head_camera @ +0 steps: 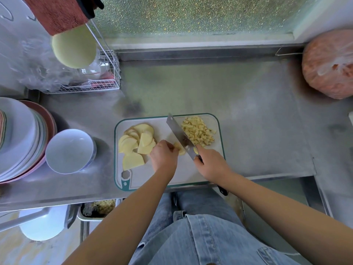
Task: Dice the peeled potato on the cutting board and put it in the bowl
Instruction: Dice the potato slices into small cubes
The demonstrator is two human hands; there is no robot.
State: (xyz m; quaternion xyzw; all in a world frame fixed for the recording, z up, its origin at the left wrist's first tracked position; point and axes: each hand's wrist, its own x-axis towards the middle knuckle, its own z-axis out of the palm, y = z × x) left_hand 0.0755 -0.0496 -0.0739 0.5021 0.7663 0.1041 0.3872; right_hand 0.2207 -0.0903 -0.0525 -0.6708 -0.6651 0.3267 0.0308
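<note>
Steel knife (178, 135) in right hand (212, 165) meets potato (178, 148) pinched by left hand (164, 157).

Single head-worn wide-angle view, looking steeply down onto desk (248, 121) from close above; cutting board (143, 175) near centre; window (191, 16) along top edge, legs (200, 207) at bottom.

I see a scuffed stainless steel worktop (248, 115) with a raised lip along the back. Directly on it:
- white cutting board (145, 178), teal rim, centre, at the front edge
- white bowl (70, 150) left of the board, not touching it
- stack of plates (19, 138) far left, right against the bowl
- white wire rack (112, 73) back left
- plastic-wrapped reddish bundle (328, 64) in the back right corner
</note>
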